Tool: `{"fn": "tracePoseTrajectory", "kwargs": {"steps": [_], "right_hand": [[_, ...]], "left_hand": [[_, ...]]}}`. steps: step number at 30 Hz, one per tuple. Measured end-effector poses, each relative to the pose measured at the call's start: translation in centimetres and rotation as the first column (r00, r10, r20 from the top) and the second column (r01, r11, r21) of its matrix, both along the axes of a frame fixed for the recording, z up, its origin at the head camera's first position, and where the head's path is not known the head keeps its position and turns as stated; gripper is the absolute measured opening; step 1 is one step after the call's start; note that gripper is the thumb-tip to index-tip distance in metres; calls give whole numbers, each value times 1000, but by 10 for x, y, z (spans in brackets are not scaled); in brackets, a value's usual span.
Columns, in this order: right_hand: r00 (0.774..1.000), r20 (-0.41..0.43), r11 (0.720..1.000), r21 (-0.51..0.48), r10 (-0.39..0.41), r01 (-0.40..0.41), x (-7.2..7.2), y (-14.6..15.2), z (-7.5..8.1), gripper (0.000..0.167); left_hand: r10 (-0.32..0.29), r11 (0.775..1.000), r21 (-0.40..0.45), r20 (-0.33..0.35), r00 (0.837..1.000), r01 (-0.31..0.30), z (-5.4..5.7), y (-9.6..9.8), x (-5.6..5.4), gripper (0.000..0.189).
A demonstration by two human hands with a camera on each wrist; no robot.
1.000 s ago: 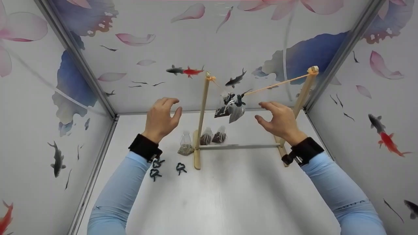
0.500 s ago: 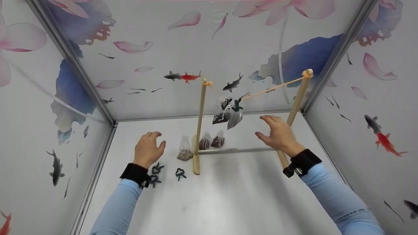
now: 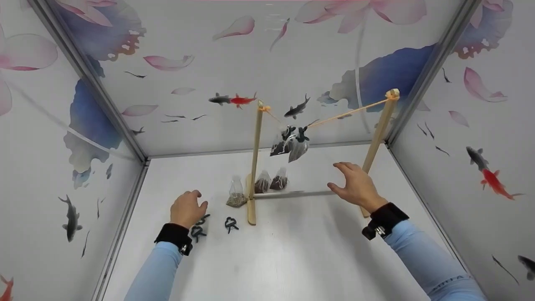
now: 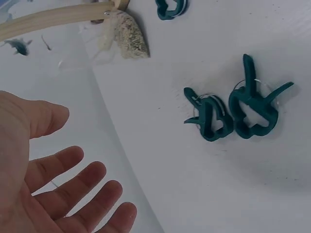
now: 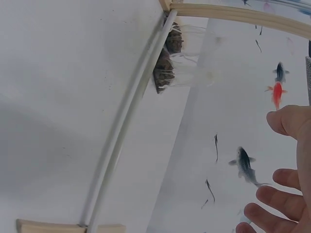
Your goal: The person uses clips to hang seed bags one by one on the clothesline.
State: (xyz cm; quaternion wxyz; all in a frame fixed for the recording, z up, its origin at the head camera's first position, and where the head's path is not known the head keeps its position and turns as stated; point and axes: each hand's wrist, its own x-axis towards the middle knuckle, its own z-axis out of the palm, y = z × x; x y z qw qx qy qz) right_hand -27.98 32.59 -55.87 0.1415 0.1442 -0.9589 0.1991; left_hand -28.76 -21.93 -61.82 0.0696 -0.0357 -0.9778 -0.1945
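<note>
Beside two dark green spring clips, one a plastic clip (image 3: 198, 233) and the other a partly covered clip (image 3: 203, 220), hovers my left hand (image 3: 187, 210), its fingers relaxed and holding nothing. The left wrist view shows both clips, the nearer clip (image 4: 209, 116) and the larger clip (image 4: 255, 109), apart from the fingers (image 4: 97, 174). A third clip (image 3: 231, 224) lies to their right. My right hand (image 3: 358, 188) is held near the right post with thumb and fingers spread. Two clear sachets, a dark-filled sachet (image 3: 281, 148) and a greyish sachet (image 3: 298, 150), hang from an orange cord (image 3: 355, 111) by clips.
A wooden post (image 3: 256, 150) and another post (image 3: 379, 133) carry the sagging cord, joined low down by a white rod (image 3: 305, 194). A sachet of pale grains (image 3: 236, 198) and two darker sachets (image 3: 278, 181) stand by the left post. Printed panels surround the white table (image 3: 284, 251).
Both hands have come down from beside the hanging sachets. The left has also shifted slightly left, to the clips on the table. The hanging sachets sway a little.
</note>
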Motion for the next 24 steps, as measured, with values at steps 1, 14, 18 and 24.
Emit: {"fn": "tracePoseTrajectory", "kwargs": {"steps": [1,14,18,24], "right_hand": [[1000,3,1000,1,2,-2,1,-1,-3,66],[999,41,999,23,24,-25,9,-10,-24,64],[999,34,999,33,39,-40,12,-12,-29,62],[997,71,998,47,43,-46,16,-15,-40,64]], "left_hand": [[9,1000,-20,21,1000,-9,-4,0,1,31],[117,989,-125,314,942,-81,-41,3,15,23],[115,991,-100,286,951,-90,-49,2,17,12],[120,992,-68,252,960,-107,-58,1,18,15]]}}
